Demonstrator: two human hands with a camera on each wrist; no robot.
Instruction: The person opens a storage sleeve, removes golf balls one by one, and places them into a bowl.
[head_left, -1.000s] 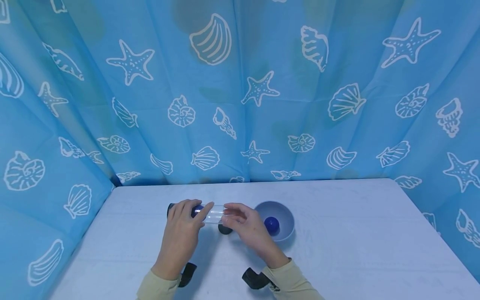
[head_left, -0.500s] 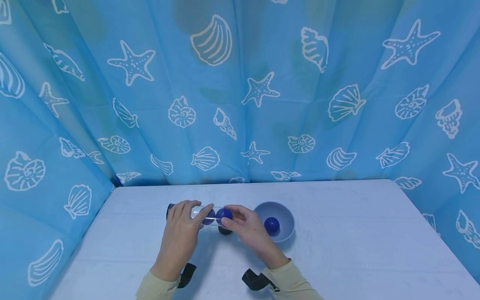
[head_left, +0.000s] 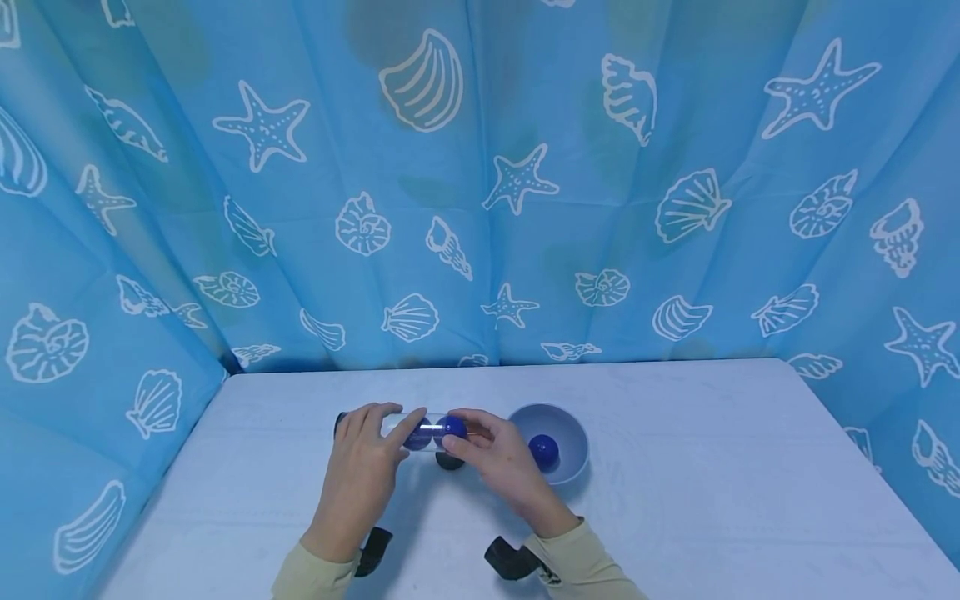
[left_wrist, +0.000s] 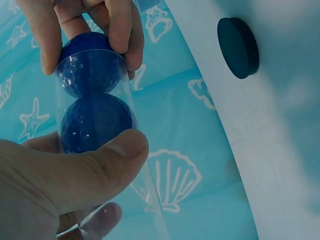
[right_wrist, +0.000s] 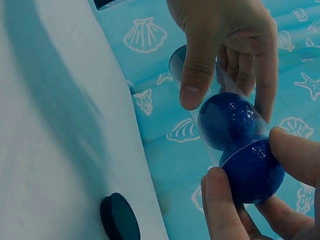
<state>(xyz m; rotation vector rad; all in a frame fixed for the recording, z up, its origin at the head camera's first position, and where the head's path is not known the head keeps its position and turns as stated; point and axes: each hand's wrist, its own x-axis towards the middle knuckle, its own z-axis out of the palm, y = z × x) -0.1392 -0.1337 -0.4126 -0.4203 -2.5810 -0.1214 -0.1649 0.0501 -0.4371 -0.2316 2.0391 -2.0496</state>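
My left hand (head_left: 360, 467) grips a clear tube (head_left: 393, 422) held sideways above the table, its dark end (head_left: 340, 419) at the left. Inside, a blue ball (left_wrist: 97, 122) sits against a second blue ball (right_wrist: 253, 172), which sticks partly out of the tube's right mouth. Thumb and fingers of my right hand (head_left: 506, 462) pinch that outer ball at the rim. To the right of the tube, a grey-blue bowl (head_left: 576, 429) holds another blue ball (head_left: 543, 451). A round black cap (left_wrist: 238, 47) lies on the table below the tube.
The white-covered table (head_left: 712, 483) reaches back to a blue curtain (head_left: 480, 242) printed with shells and starfish. Black wrist-worn devices (head_left: 512, 558) sit at both sleeves.
Both blue balls have slid rightward inside the tube to its mouth, where the right fingers now hold the outer one. The hands have barely moved; the bowl stays put.
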